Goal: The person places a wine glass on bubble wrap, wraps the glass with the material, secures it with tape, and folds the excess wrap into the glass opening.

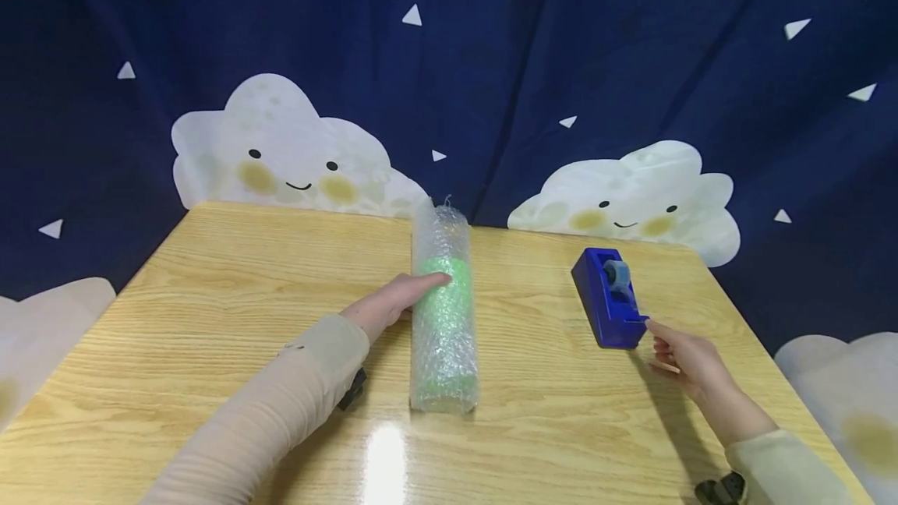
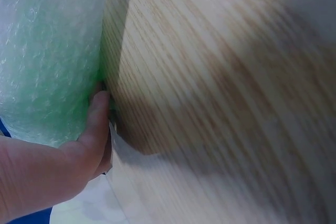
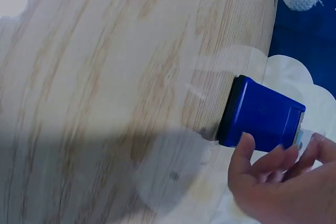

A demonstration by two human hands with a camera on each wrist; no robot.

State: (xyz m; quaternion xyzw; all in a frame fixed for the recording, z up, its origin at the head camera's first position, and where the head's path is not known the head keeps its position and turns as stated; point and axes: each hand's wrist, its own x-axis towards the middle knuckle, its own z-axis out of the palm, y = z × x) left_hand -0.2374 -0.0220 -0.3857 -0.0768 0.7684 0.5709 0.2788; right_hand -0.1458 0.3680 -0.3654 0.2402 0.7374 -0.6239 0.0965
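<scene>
A long bubble-wrapped cylinder [image 1: 449, 341] lies on the wooden table, a green band showing through its clear wrap. My left hand [image 1: 393, 298] grips it from the left, thumb across the top and the other fingers low at its side, partly hidden. The left wrist view shows that hand [image 2: 79, 163] against the green-tinted bubble wrap [image 2: 50, 61]. To the right stands a blue tape dispenser [image 1: 605, 306] with a roll of clear tape [image 1: 617, 275]. At its cutter end, my right hand [image 1: 691, 361] pinches the tape's end; the right wrist view shows these fingers beside the dispenser [image 3: 262, 114].
The wooden table [image 1: 281, 271] runs back to a dark blue curtain [image 1: 477, 61] printed with smiling clouds and white triangles. Table space separates the wrapped cylinder from the dispenser. The dispenser stands near the table's right edge.
</scene>
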